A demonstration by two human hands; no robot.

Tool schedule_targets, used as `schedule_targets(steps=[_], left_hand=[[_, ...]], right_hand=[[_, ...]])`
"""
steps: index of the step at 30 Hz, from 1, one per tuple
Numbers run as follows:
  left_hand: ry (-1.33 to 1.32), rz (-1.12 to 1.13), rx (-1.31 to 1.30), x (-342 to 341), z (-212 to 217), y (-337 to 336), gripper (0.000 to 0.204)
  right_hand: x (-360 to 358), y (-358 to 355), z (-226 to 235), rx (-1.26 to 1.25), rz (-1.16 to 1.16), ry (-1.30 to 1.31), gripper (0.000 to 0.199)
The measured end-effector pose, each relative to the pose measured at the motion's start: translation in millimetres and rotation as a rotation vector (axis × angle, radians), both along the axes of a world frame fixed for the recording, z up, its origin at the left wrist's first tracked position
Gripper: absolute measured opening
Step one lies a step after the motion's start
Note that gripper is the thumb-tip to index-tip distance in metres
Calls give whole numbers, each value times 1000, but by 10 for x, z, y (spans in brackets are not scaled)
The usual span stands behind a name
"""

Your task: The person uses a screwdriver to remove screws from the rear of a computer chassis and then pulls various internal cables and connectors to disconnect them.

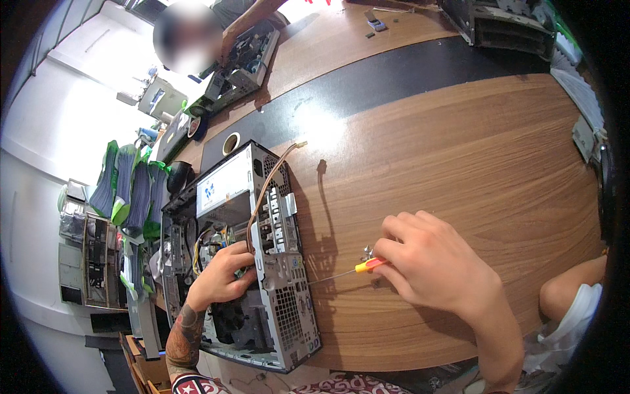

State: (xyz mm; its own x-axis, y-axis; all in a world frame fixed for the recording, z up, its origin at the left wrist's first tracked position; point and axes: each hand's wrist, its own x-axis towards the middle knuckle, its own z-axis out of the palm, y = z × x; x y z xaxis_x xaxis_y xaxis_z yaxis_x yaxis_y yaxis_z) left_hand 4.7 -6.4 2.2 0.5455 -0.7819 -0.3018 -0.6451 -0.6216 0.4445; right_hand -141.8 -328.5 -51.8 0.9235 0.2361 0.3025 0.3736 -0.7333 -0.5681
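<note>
An open desktop computer case (289,315) lies on the table left of centre, its perforated rear panel turned to the right. My left hand (226,274) reaches into it with curled fingers against the inner side of the rear panel; what the fingertips grip is hidden. My right hand (426,259) holds a screwdriver (369,264) by its yellow and red handle. The thin shaft points left, its tip at the rear panel. Inside the case are a silver power supply (226,190), a black fan (230,316) and coloured wires. A brown cable (270,174) arches over the rear edge.
Small metal screws (367,252) lie beside my right hand. A tape roll (231,143) sits behind the case. Across the table another person's arm (246,23) reaches into a second open case (252,69). Grey-green gloves (131,187) hang at left; a black metal chassis (505,29) stands far right.
</note>
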Motion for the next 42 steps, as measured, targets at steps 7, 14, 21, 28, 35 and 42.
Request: schedule_targets(steps=[7,14,21,28,35,42], left_hand=[[-40,-12,-61,-14,-15,-16,20],[-32,-22,-67,-4,-25,-24,21],[-49,-29,-51,0,-30,2,20],[-49,-40,-63,2,-32,2,20],[-58,-40,-72,6,-31,2,17],[-80,-70,-72,-1,-32,10,18]], right_hand=[[6,-5,-27,11,13,6,9],[13,1,-24,30,-4,-19,12],[33,31,-33,21,-8,118,16],[14,20,-28,81,9,61,16],[13,0,-12,124,12,125,16],[22,8,4,172,-2,69,18]])
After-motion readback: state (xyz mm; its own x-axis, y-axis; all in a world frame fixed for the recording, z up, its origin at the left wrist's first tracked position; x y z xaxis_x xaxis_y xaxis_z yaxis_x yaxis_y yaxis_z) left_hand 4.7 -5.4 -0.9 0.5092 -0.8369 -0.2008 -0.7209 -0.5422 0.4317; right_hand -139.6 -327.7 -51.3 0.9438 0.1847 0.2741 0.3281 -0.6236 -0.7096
